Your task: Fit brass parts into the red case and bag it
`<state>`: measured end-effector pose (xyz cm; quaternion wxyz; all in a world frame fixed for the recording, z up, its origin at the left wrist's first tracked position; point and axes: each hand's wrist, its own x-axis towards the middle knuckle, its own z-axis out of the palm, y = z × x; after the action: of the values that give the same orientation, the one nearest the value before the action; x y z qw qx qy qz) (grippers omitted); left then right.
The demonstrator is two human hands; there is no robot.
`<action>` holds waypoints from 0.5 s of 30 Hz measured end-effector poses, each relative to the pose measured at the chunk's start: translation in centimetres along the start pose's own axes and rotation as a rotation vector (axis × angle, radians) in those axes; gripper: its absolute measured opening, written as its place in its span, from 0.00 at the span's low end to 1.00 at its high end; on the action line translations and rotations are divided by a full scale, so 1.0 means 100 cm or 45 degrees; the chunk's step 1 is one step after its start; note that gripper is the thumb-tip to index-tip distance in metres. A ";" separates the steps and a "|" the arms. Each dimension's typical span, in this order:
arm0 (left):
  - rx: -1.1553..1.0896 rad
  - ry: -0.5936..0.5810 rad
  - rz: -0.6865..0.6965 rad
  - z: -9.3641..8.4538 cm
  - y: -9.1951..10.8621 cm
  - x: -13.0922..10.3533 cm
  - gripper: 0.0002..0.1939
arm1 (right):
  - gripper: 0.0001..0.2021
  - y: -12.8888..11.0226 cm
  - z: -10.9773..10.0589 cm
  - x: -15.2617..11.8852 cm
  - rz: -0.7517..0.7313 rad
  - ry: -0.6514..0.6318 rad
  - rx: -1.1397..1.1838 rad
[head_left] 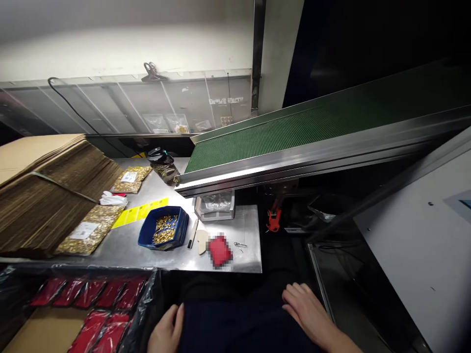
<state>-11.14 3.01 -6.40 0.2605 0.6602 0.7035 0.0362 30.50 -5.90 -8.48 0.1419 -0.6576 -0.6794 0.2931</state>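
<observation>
Both hands lie flat and slack on the dark cloth over the person's lap, gripping nothing: the left hand (166, 329) with fingers loosely together, the right hand (306, 308) spread palm-down.

Taking the blue tray (164, 228) of small brass parts as landmark: far to its left sits a strapped stack of flattened cardboard (44, 191), and just left of it a clear bag of brass parts (90, 229) lies beside a strip of yellow labels (140, 212). Below and left of the tray, off the steel table (243, 230), red packets (88, 304) fill a lined box. Right of the tray lie a pen-like tool (193, 235), a pale scoop-shaped piece (201, 241) and a blurred red item (220, 251). Above and right of it rises the green conveyor belt (294, 132).

The tray, nearest the hands, looks stiff plastic but likely heavy with loose metal; a hold on both rims, kept level, would probably prevent spilling.
</observation>
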 end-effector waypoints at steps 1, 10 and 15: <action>0.055 -0.034 -0.031 -0.008 0.002 0.008 0.20 | 0.08 -0.005 -0.004 0.008 -0.002 0.001 -0.010; -0.025 0.025 0.494 -0.073 0.125 0.099 0.15 | 0.08 -0.031 -0.026 0.060 0.089 -0.027 0.310; -0.119 0.122 0.587 -0.071 0.201 0.219 0.14 | 0.05 -0.068 0.000 0.069 0.037 0.020 0.351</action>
<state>4.39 28.36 0.69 0.2418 0.7881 0.5433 0.1586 24.33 1.11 -5.87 0.2320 -0.6439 -0.6218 0.3806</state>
